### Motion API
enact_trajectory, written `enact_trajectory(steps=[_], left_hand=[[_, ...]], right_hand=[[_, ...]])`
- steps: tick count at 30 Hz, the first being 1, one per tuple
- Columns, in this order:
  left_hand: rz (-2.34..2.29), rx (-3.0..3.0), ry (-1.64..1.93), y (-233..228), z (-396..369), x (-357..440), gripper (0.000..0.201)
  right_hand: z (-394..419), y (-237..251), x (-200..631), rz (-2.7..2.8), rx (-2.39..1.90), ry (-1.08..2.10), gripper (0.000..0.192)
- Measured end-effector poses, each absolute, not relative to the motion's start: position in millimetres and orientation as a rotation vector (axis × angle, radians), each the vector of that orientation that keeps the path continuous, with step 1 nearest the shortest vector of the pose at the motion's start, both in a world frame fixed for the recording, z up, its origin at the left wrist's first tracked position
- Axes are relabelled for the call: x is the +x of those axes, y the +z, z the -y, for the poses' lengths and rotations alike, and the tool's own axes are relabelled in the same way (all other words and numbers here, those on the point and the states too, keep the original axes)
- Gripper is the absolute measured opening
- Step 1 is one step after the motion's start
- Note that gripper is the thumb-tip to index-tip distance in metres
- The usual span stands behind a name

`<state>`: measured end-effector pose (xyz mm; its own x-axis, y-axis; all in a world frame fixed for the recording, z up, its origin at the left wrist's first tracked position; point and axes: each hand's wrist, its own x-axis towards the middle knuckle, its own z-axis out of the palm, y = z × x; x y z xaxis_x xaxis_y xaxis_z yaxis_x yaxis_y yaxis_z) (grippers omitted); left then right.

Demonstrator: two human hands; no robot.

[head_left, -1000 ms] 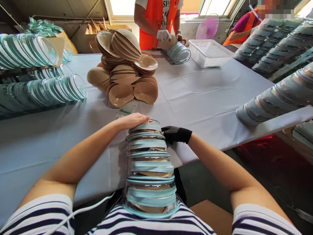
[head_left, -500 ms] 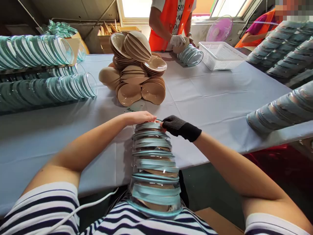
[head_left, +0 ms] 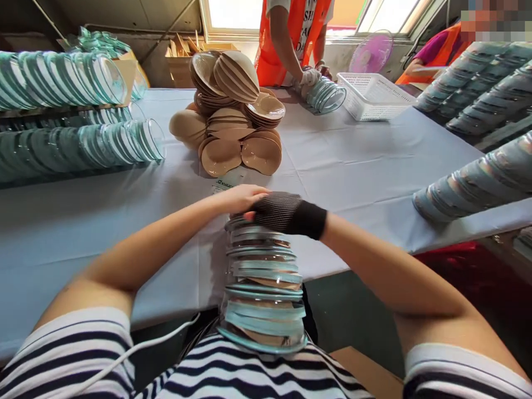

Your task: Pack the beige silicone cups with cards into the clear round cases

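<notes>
Our left hand [head_left: 241, 198] and gloved right hand [head_left: 282, 213] overlap at the far end of the teal-rimmed clear pouch stack [head_left: 264, 282]; can't tell finger closure. Stack runs from under our fingers to our striped shirt [head_left: 257, 377]. Beige bra cups [head_left: 233, 133] piled just beyond.

White plastic basket [head_left: 384, 110], pink fan [head_left: 371, 52] behind it, person in orange vest [head_left: 305, 36] left of the basket, cardboard box [head_left: 180, 73] farther left

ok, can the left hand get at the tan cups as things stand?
Likely yes: the tan cups lie on the table just beyond the left hand, with only a printed card between. It would probably have to leave the clear stack first.
</notes>
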<state>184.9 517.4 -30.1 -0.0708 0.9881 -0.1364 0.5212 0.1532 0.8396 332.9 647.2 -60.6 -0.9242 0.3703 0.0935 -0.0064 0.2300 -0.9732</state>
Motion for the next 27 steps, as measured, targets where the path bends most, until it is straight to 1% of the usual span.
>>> enact_trajectory(steps=[1,2,3,5,7,9,11,15,19,22,23,27], left_hand=[[-1.802,1.582,0.83,-33,-509,193,0.052],[-1.907,1.697,0.825,-36,-501,200,0.053],[-2.004,1.803,0.785,-38,-495,207,0.052],[-2.113,1.909,0.645,-39,-487,217,0.047],[-2.175,1.903,0.554,-38,-485,222,0.042],[-2.185,1.9,0.513,-37,-486,223,0.042],[-2.184,1.903,0.495,-36,-486,222,0.042],[-2.192,1.891,0.475,-34,-484,221,0.042],[-2.183,1.869,0.434,-31,-484,221,0.041],[-2.18,1.88,0.424,-30,-485,221,0.042],[-2.181,1.884,0.422,-30,-484,221,0.042],[-2.188,1.879,0.417,-30,-483,222,0.043]], right_hand=[[-659,-60,352,2.339,-0.395,1.789,0.023],[-668,-64,371,2.482,-0.49,1.876,0.021],[-674,-70,389,2.598,-0.597,2.019,0.023],[-678,-90,417,2.658,-0.782,2.409,0.034],[-672,-110,428,2.55,-0.822,2.655,0.046],[-665,-122,425,2.559,-0.836,2.682,0.05],[-662,-124,417,2.597,-0.889,2.648,0.053],[-667,-117,410,2.497,-0.844,2.6,0.074],[-674,-124,413,2.495,-0.749,2.619,0.07],[-677,-127,412,2.401,-0.735,2.646,0.073],[-677,-126,412,2.397,-0.738,2.667,0.071],[-677,-115,408,2.495,-0.715,2.698,0.051]])
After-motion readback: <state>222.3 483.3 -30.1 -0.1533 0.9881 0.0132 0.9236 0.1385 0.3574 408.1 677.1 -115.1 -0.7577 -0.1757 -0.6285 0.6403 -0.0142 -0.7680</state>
